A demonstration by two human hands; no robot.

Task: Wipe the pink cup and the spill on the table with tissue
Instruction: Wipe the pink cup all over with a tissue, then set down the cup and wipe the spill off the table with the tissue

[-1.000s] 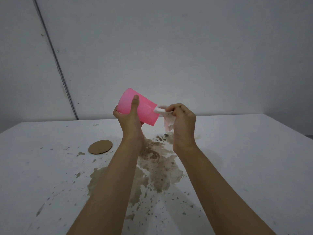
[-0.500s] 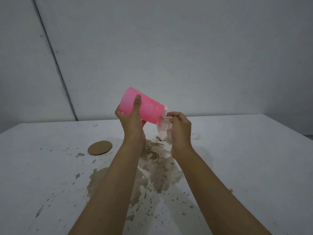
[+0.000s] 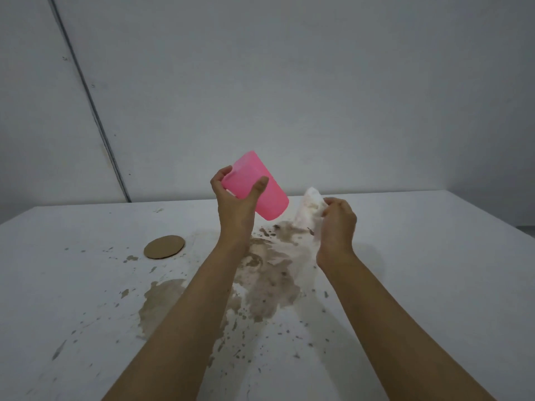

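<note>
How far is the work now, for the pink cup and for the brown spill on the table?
Nothing looks finished. In hand: the left hand holds the pink plastic cup tilted in the air, and the right hand grips the crumpled white tissue beside it, not touching it. Left: the brown spill covers the white table, unwiped.

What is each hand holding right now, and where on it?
Left hand grips the pink cup around its side; right hand pinches the tissue near its top.

Matt plastic pink cup (image 3: 254, 186), crumpled tissue (image 3: 308, 208)
</note>
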